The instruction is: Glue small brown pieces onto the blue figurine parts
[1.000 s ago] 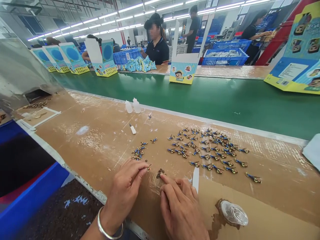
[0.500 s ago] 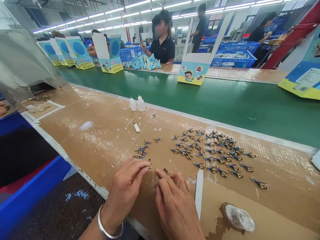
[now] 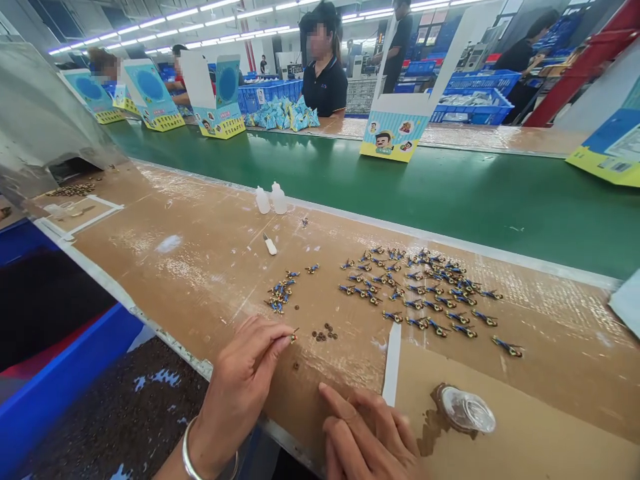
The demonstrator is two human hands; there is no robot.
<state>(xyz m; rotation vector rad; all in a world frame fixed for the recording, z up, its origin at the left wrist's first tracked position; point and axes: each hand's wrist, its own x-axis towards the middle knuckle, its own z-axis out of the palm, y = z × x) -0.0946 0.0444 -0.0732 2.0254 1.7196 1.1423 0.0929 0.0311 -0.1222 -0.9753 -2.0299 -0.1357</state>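
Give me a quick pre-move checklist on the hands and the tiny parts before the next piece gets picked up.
1. Left hand pinches a small part at its fingertips: ok.
2. Right hand empty, flat on the bench: ok.
3. Loose brown beads within view just ahead of the hands: ok.
4. Finished blue pieces spread apart from the beads: ok.
5. Plastic cup clear of the right hand: ok.
6. Whether the pinched part is seated properly: cannot tell.

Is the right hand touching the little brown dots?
No, the right hand lies flat on the table, apart from the brown dots.
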